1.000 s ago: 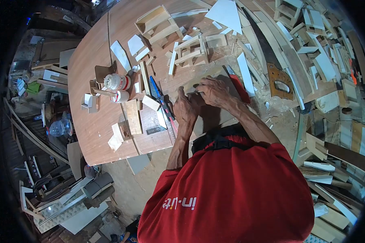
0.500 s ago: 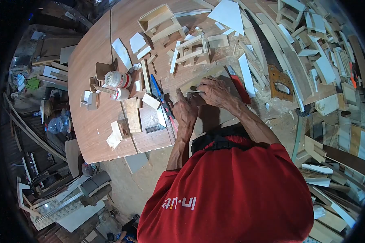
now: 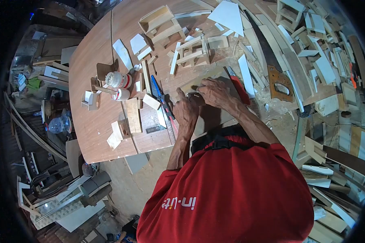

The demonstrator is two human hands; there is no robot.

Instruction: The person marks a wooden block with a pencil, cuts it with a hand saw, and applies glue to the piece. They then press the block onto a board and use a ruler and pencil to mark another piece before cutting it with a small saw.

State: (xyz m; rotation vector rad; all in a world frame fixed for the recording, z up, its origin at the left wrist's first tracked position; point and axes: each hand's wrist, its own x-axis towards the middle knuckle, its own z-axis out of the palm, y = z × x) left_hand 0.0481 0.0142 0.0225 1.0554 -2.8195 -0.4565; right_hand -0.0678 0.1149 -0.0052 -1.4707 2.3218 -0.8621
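Both hands are close together over a brown board [image 3: 211, 115] at the table's near edge. My left hand [image 3: 185, 110] has its index finger stretched forward and its other fingers curled against a small wooden piece [image 3: 196, 99]. From the right, my right hand [image 3: 215, 94] bends over the same piece, fingers closed at its far side. Much of the piece is hidden by the fingers and in shadow. A pale wooden strip [image 3: 198, 82] lies just beyond the hands. Blue-and-black clamp-like tool [image 3: 161, 97] rests left of my left hand.
A handsaw [image 3: 280, 83] and a red-handled tool [image 3: 240, 87] lie to the right. Small wooden frames [image 3: 192, 52] stand beyond the hands. Glue jars [image 3: 118, 80] sit at left on the table [image 3: 91, 125]. Offcuts [image 3: 322, 73] crowd the right side.
My right hand has shifted slightly left and toward me, its fingers curling more over the piece. The pale sliver seen between the hands earlier is now hidden. My left hand has barely moved.
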